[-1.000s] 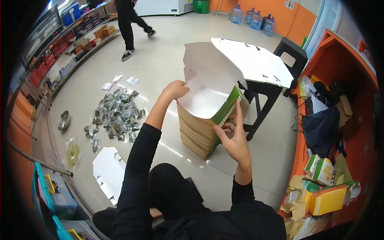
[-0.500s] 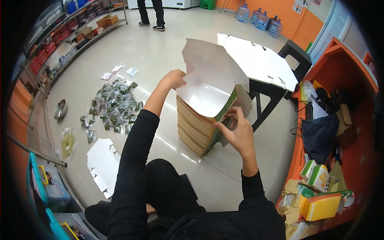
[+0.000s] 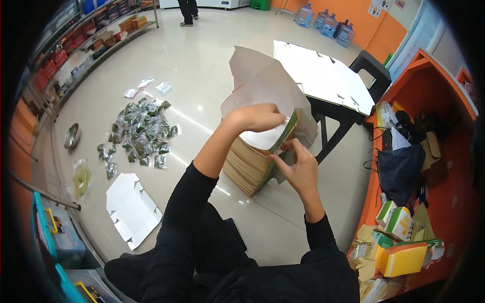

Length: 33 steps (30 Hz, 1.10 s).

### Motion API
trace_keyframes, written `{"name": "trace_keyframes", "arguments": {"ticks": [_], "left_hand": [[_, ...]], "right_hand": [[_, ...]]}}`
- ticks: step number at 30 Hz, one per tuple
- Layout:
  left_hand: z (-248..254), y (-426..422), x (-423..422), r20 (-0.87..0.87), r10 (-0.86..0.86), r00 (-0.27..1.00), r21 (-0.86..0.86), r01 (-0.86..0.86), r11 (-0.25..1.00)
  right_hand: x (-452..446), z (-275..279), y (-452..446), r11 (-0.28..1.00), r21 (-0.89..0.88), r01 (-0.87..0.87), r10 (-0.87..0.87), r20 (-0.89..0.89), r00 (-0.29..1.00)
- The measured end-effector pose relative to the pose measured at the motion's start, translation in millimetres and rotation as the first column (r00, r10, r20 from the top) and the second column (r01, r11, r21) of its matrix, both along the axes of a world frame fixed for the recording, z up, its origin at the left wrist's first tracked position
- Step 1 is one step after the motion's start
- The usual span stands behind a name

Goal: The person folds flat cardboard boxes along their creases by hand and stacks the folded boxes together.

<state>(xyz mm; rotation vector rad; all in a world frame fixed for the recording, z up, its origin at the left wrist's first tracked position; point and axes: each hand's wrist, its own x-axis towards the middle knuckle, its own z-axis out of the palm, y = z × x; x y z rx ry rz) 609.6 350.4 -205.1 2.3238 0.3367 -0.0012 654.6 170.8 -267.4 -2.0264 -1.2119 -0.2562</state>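
Observation:
A partly folded cardboard box [image 3: 262, 91], pale inside with a green printed side, sits atop a tall stack of flat cardboard pieces [image 3: 246, 166]. At its near right corner, my right hand [image 3: 301, 166] pinches the edge between thumb and fingers. My left hand [image 3: 255, 118] is over the box's inside, close to the green side panel. Its fingers look curled but are blurred and partly hidden, so whether they grip anything is unclear. The box's far flaps stand raised and bent.
A white die-cut sheet [image 3: 323, 76] lies on a black stool behind the stack; another white sheet [image 3: 132, 209] lies on the floor. Small plastic packets [image 3: 141, 131] are heaped at left. An orange shelf [image 3: 439, 202] with boxes stands right. A person [image 3: 187, 11] is farther back.
My left hand has left the box's left flap and moved right, across the box toward the green side. My right hand stays at the corner. The person behind has moved farther back.

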Motion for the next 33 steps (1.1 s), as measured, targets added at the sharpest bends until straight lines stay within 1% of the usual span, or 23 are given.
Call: {"name": "trace_keyframes", "arguments": {"ticks": [1, 2, 3, 4, 5, 6, 7, 8, 9, 10, 11, 12, 13, 14, 17, 20, 21, 23, 25, 32, 33], "left_hand": [[8, -11, 0, -0.017, -0.107, 0.994, -0.138, 0.104, 0.985], [6, -19, 7, -0.007, -0.102, 0.995, -0.141, 0.1, 0.985], [1, -28, 17, -0.023, 0.034, 0.999, 0.008, -0.034, 0.999], [-4, -36, 26, -0.021, 0.171, 0.985, 0.157, -0.165, 0.974], [-10, -43, 33, -0.013, 0.175, 0.984, 0.155, -0.171, 0.973], [-14, -51, 38, 0.061, 0.231, 0.971, 0.205, -0.239, 0.949], [-19, -54, 42, 0.135, 0.28, 0.951, 0.249, -0.306, 0.919], [-18, -54, 44, 0.137, 0.281, 0.95, 0.245, -0.307, 0.92], [-17, -53, 45, 0.092, 0.262, 0.961, 0.279, -0.277, 0.919], [-17, -53, 47, 0.045, 0.243, 0.969, 0.312, -0.244, 0.918], [-17, -54, 48, 0.045, 0.243, 0.969, 0.309, -0.245, 0.919], [-17, -55, 49, 0.021, 0.242, 0.97, 0.333, -0.235, 0.913], [-17, -56, 50, -0.004, 0.242, 0.97, 0.357, -0.225, 0.907], [-16, -57, 51, -0.004, 0.245, 0.969, 0.353, -0.228, 0.907], [-16, -57, 51, -0.026, 0.242, 0.97, 0.368, -0.216, 0.904], [-18, -56, 48, 0.021, 0.241, 0.97, 0.371, -0.231, 0.9], [-17, -57, 48, 0.017, 0.231, 0.973, 0.366, -0.221, 0.904], [-16, -58, 46, 0.009, 0.227, 0.974, 0.364, -0.214, 0.907], [-12, -59, 44, -0.071, 0.194, 0.978, 0.384, -0.153, 0.91], [-14, -60, 50, -0.058, 0.209, 0.976, 0.35, -0.176, 0.92], [-14, -60, 51, -0.083, 0.214, 0.973, 0.337, -0.174, 0.925]], "right_hand": [[0, 2, 1, 0.999, 0.005, -0.039, 0.039, 0.034, 0.999], [1, 4, 2, 0.997, 0.011, -0.079, 0.078, 0.069, 0.995], [1, 4, 3, 0.996, 0.009, -0.085, 0.084, 0.078, 0.993], [2, 1, 3, 0.995, -0.024, -0.092, 0.094, 0.092, 0.991], [2, 1, 3, 0.993, -0.058, -0.099, 0.105, 0.106, 0.989], [3, 4, 3, 0.993, -0.06, -0.103, 0.109, 0.114, 0.988], [4, 8, 1, 0.994, -0.071, -0.083, 0.094, 0.174, 0.98], [5, 10, 0, 0.995, -0.08, -0.061, 0.078, 0.232, 0.97], [7, 11, -2, 0.995, -0.082, -0.061, 0.078, 0.234, 0.969], [8, 12, -3, 0.991, -0.109, -0.083, 0.108, 0.259, 0.96], [10, 13, -4, 0.985, -0.135, -0.104, 0.139, 0.284, 0.949], [11, 13, -4, 0.985, -0.138, -0.105, 0.141, 0.284, 0.948], [13, 13, -4, 0.983, -0.146, -0.114, 0.156, 0.324, 0.933], [15, 12, -4, 0.98, -0.155, -0.124, 0.174, 0.363, 0.915], [27, 13, -6, 0.974, -0.18, -0.139, 0.201, 0.396, 0.896], [32, 14, -7, 0.966, -0.217, -0.136, 0.214, 0.392, 0.895], [35, 14, -8, 0.965, -0.22, -0.143, 0.222, 0.394, 0.892], [43, 10, -9, 0.972, -0.169, -0.163, 0.22, 0.416, 0.882], [45, 10, -9, 0.969, -0.185, -0.166, 0.231, 0.423, 0.876], [51, 6, -11, 0.964, -0.2, -0.178, 0.251, 0.447, 0.859], [51, 6, -11, 0.962, -0.203, -0.18, 0.255, 0.446, 0.858]]}}
